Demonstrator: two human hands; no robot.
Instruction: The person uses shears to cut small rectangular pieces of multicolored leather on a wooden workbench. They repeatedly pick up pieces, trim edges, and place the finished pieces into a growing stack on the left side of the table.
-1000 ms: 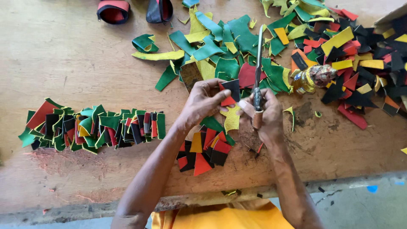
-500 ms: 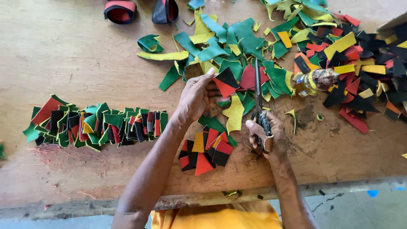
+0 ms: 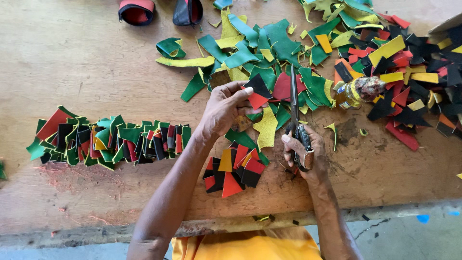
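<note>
Two hands worked above the desk (image 3: 72,62): left hand (image 3: 226,108) pinched a black-and-red scrap (image 3: 256,92), right hand (image 3: 303,154) gripped shears (image 3: 294,108); trimming seemed underway, needing the scrap fed between the blades

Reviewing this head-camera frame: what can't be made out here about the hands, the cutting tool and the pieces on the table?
- Scissors: the handles are wrapped by the right hand; only the shut blades show.
- Red-and-black piece: the left hand covers its lower left part, hiding the full shape.
- Two dark rolled items: cut off by the top edge.
- Small bottle: contents unreadable, too small and grimy.
- Heap of scraps: runs off the right edge.
</note>
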